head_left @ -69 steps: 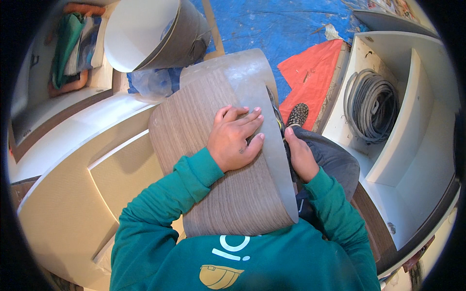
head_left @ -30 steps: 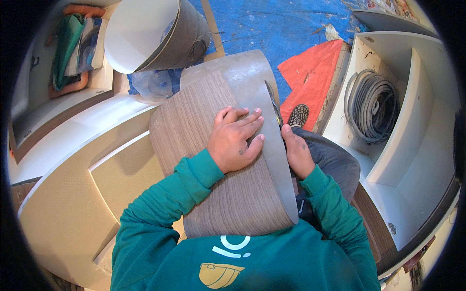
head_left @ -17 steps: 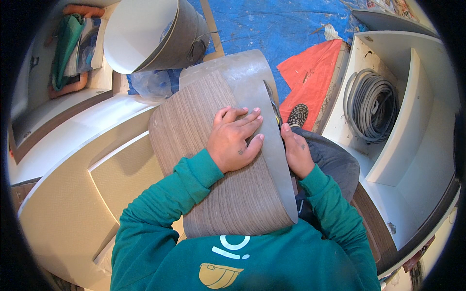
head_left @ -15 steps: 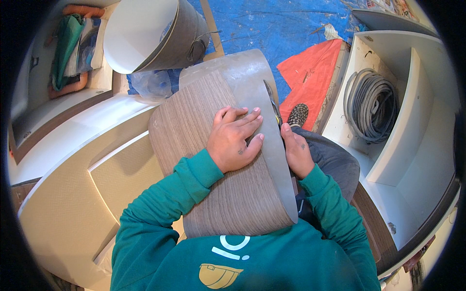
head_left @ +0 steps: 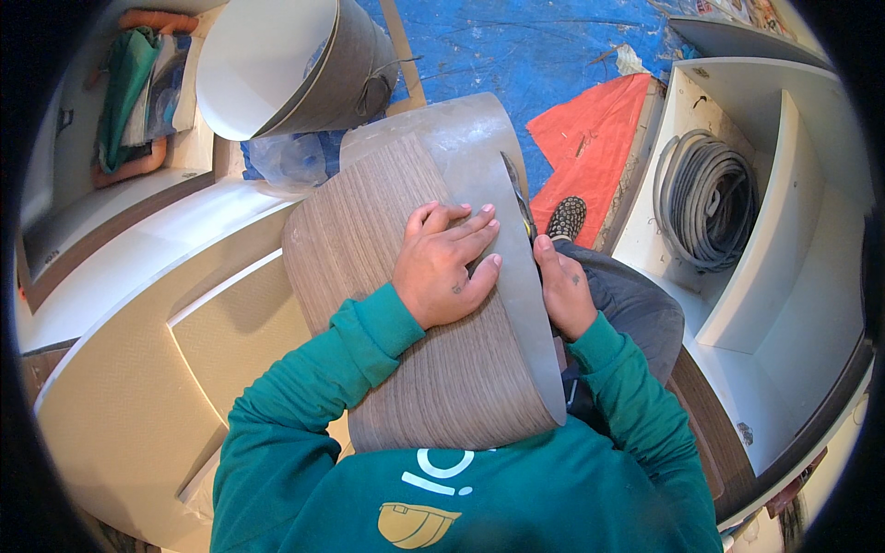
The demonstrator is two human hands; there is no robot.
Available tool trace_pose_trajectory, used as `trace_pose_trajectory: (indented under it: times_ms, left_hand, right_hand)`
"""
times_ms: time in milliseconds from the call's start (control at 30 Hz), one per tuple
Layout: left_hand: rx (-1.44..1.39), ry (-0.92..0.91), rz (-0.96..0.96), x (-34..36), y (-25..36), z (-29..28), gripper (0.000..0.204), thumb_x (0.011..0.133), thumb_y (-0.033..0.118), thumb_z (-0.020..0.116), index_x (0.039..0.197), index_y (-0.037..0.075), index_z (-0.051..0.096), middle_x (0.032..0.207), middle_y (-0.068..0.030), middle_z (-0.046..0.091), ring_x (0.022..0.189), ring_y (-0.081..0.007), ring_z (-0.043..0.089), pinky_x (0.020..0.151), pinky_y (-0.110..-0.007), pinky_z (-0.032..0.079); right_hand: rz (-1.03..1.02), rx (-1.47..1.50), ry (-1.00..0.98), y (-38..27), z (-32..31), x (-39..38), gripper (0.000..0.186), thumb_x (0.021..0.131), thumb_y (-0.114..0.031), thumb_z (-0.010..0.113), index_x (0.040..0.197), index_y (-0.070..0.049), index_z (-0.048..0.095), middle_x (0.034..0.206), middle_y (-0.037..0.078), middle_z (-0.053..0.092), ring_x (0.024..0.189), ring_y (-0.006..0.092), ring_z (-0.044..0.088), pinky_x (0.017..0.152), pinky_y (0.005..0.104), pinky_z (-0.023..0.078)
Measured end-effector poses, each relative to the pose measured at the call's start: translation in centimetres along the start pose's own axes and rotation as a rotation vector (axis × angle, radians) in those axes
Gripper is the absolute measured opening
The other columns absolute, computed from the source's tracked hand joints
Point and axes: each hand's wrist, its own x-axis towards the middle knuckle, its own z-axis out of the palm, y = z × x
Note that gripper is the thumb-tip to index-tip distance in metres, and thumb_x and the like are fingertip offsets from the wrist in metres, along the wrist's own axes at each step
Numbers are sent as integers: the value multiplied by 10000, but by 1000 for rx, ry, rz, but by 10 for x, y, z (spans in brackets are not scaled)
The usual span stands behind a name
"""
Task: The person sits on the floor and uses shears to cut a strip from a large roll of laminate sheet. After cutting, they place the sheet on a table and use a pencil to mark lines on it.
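Note:
A curled laminate sheet [head_left: 369, 221] lies across my lap, its brown wood-grain face showing on one part and its grey back on another. My left hand [head_left: 447, 267] rests flat on it, fingers stretched out over the wood grain and grey border. At the sheet's right edge, my right hand [head_left: 564, 290] is closed round what look like scissors [head_left: 519, 198], dark with a bit of yellow. Their narrow blades point away from me along the grey edge. My right fingers and most of the handles are hidden below the sheet.
Beyond the sheet stands a large rolled sheet [head_left: 364, 78], tied with a cord. White cabinet carcasses flank me; the right one [head_left: 797, 276] holds a coil of grey cable [head_left: 708, 203]. A blue tarp [head_left: 498, 55] and an orange sheet [head_left: 590, 138] cover floor ahead, near my shoe [head_left: 566, 218].

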Motion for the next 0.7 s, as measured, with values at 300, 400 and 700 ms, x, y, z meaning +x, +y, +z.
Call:
trace_pose_trajectory:
  times_ms: [300, 400, 700]
  left_hand:
    - [-8, 2, -4, 0, 0, 1, 414, 863, 213, 679, 1220, 6, 710, 1334, -133, 675, 1218, -318, 577, 1117, -514, 316]
    - [-4, -1, -5, 0, 0, 0, 414, 864, 214, 678, 1220, 6, 710, 1335, -132, 675, 1221, -316, 575, 1118, -514, 316]
    - [-2, -5, -12, 1, 1, -1, 412, 864, 216, 679, 1217, 7, 712, 1338, -128, 674, 1223, -313, 574, 1120, -508, 314]
  right_hand:
    - [3, 14, 10, -2, 1, -1, 539, 1111, -413, 422, 1141, 60, 679, 1061, 53, 704, 951, 96, 613, 873, 254, 494]
    - [0, 13, 11, -2, 1, -1, 534, 1112, -407, 425, 1139, 62, 679, 1058, 50, 704, 949, 95, 613, 871, 252, 493]
    - [15, 50, 23, -3, 3, -1, 530, 1107, -411, 440, 1124, 58, 687, 1049, 44, 706, 936, 91, 613, 858, 248, 494]
